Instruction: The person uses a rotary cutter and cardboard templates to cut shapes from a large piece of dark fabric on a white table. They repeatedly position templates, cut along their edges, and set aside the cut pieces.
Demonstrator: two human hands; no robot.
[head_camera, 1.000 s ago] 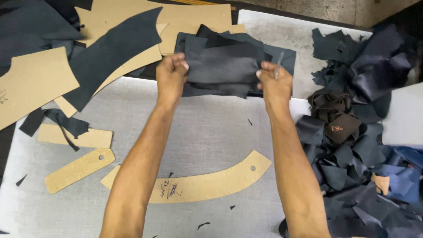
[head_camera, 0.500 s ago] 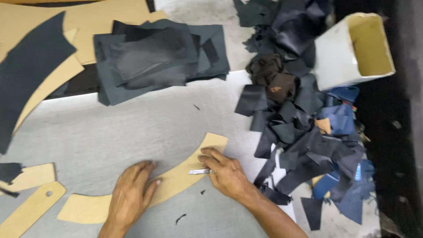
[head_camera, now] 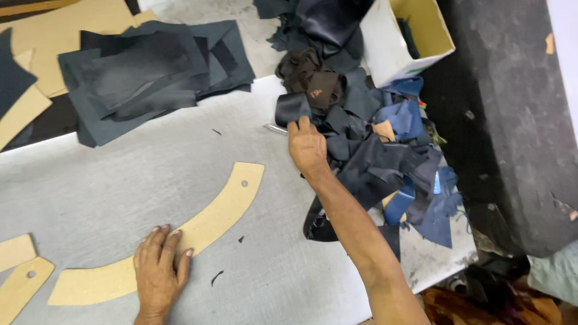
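Note:
My left hand (head_camera: pixel 158 271) lies flat, palm down, on a long curved tan cardboard template (head_camera: pixel 211 219) with a small hole near its upper end. My right hand (head_camera: pixel 307 147) reaches to the edge of a heap of dark leather scraps (head_camera: pixel 373 162). Its fingertips rest on a black folded scrap (head_camera: pixel 292 108). A thin silver metal tool (head_camera: pixel 274 127) sticks out to the left from under its thumb. A stack of dark grey leather sheets (head_camera: pixel 150 78) lies at the upper left, apart from both hands.
The grey work table (head_camera: pixel 120 180) ends at the right near a dark floor. A white open box (head_camera: pixel 409 36) stands behind the scrap heap. Smaller tan templates (head_camera: pixel 21 277) lie at the lower left and large ones (head_camera: pixel 66 24) at the back left. Blue scraps (head_camera: pixel 409 120) are mixed in.
My view swung right. My right hand rose from the curved template up to the scrap heap with the metal tool. My left hand stays on the template.

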